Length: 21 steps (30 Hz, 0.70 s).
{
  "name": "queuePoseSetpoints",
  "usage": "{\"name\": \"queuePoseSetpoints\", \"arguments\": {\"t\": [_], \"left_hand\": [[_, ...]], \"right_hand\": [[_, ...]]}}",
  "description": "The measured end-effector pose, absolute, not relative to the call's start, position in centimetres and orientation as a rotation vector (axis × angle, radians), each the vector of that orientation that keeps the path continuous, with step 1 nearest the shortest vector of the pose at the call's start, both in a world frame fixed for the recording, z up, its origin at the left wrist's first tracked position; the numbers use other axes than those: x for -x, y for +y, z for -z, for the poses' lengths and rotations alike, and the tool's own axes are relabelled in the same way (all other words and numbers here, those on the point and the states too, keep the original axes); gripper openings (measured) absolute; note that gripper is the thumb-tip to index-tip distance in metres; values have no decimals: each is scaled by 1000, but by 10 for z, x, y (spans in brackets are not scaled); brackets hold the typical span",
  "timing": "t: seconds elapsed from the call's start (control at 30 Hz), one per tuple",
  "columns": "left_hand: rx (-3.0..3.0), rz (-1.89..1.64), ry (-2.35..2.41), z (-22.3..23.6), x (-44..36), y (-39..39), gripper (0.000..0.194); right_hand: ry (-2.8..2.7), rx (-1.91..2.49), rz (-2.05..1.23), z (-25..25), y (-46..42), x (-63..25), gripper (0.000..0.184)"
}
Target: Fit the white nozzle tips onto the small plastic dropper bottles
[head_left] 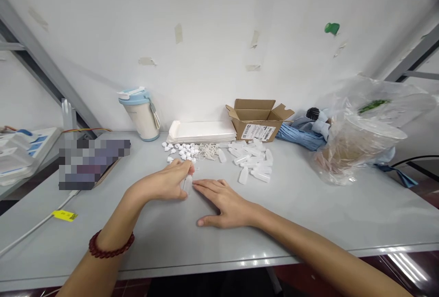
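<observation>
- Bottle (188,185), small and translucent, sits between the thumb and fingers of the left hand (168,181), which pinch it.
- Right hand (228,206) lies open on the table (192,251), empty, fingertips near it.
- White caps (187,152) lie beyond.

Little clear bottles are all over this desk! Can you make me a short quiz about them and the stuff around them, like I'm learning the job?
1. True or false: the cardboard box behind the loose bottles has its flaps open.
2. Pick one: what is the left hand holding?
A) a pair of scissors
B) a small clear bottle
C) a spoon
3. Fill in the missing word: the dark red bracelet is on the ____ wrist.

Key: 1. True; 2. B; 3. left
</observation>
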State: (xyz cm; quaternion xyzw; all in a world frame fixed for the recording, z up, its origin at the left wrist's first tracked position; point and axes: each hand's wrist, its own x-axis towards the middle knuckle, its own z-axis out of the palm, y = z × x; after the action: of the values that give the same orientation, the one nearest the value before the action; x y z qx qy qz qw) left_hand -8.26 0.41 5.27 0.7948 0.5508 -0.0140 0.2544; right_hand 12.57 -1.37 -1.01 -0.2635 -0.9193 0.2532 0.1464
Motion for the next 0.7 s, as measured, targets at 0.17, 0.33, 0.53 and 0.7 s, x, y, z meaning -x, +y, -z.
{"name": "queuePoseSetpoints", "arguments": {"t": [0.17,0.33,0.53,0.7], "left_hand": [[-2190,-86,1462,-48,85,9,49],[-2394,-774,1421,-26,73,33,33],[-2626,-818,1436,-1,65,64,34],[-2714,-622,1417,4,55,70,47]], "right_hand": [[-2645,732,-715,11,-15,-125,79],[-2443,860,-407,11,4,-131,64],[-2468,1309,175,12,35,-146,41],[-2585,1390,213,14,35,-147,39]]}}
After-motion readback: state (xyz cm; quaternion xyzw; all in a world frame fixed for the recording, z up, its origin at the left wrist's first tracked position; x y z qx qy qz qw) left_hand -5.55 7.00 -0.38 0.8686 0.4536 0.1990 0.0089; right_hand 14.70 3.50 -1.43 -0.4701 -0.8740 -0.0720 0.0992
